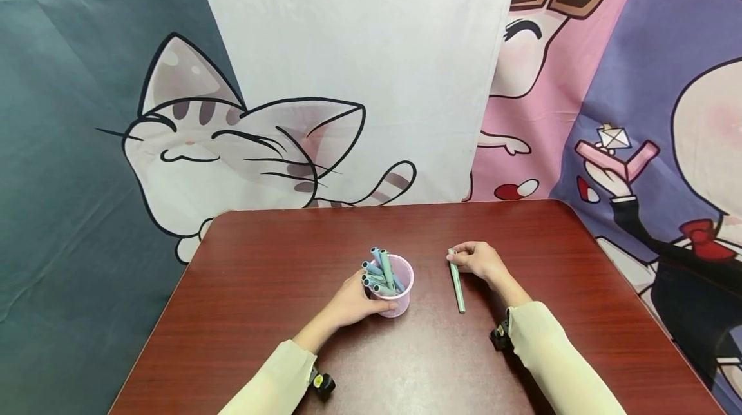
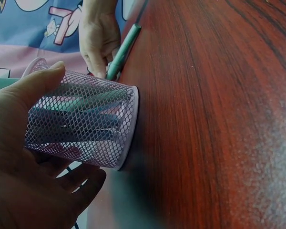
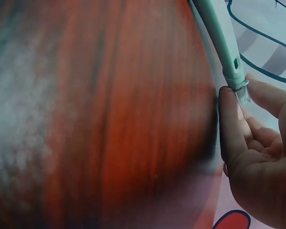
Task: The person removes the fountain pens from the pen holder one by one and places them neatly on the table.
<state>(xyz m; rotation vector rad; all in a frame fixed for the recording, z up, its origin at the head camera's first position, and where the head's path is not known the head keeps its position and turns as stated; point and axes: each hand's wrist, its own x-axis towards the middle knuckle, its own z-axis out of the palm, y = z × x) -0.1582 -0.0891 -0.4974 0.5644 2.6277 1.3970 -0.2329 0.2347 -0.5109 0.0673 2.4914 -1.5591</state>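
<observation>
A pinkish mesh pen cup (image 1: 404,303) stands on the table, holding several green and blue pens (image 1: 386,270) that lean toward its left side. My left hand (image 1: 350,301) grips the cup from the left. In the left wrist view its thumb (image 2: 44,81) lies along the mesh wall (image 2: 81,121), with the other fingers round the opposite side. To the right of the cup, my right hand (image 1: 480,261) pinches a light green pen (image 1: 457,290) by its far end. The right wrist view shows thumb and fingertips at a clear tip of that pen (image 3: 221,38).
The reddish-brown wooden table (image 1: 278,254) has its far edge close to a cloth backdrop (image 1: 359,48) printed with a cartoon cat and figures. Small black devices are strapped to both wrists, one by the left sleeve (image 1: 278,379).
</observation>
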